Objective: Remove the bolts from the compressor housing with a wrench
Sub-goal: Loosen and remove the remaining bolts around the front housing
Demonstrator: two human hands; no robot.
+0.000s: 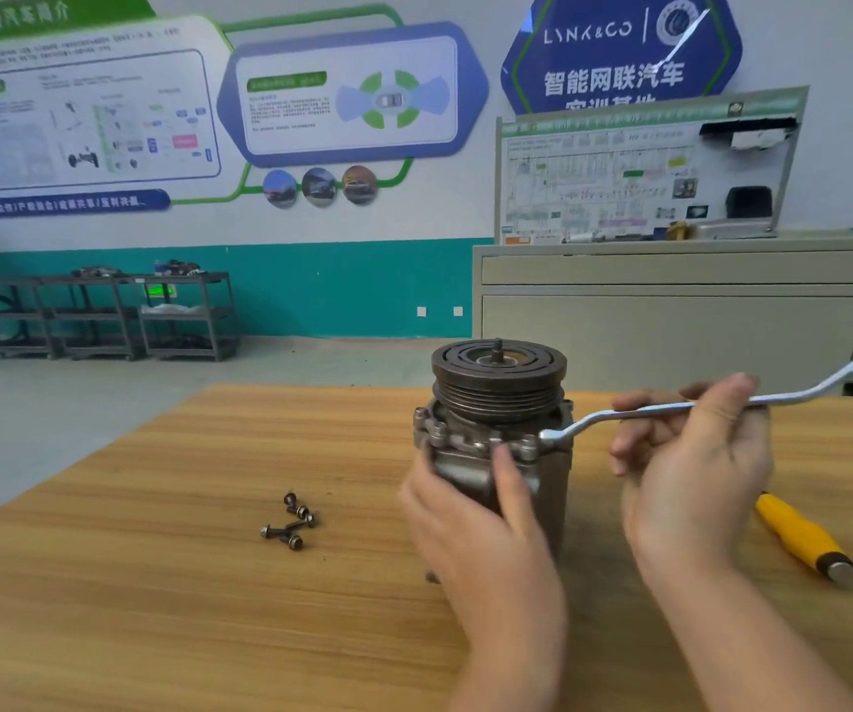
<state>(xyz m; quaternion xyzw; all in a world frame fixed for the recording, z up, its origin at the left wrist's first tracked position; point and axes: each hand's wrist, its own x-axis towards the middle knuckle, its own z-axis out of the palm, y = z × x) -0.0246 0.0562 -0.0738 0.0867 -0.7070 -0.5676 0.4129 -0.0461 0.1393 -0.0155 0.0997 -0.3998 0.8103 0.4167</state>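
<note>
The grey compressor (496, 429) stands upright on the wooden table (157, 583), its dark pulley on top. My left hand (476, 511) wraps the front of the housing and steadies it. My right hand (691, 459) holds the middle of a silver offset ring wrench (645, 408). The wrench's near ring end sits at the housing flange on the right side, over a bolt head that I cannot see clearly. Several removed bolts (291, 521) lie loose on the table to the left of the compressor.
A yellow-handled tool (804, 537) lies on the table right of my right hand. A grey cabinet (671, 310) with a display board stands behind the table. Dark metal racks (106, 316) line the far wall on the left.
</note>
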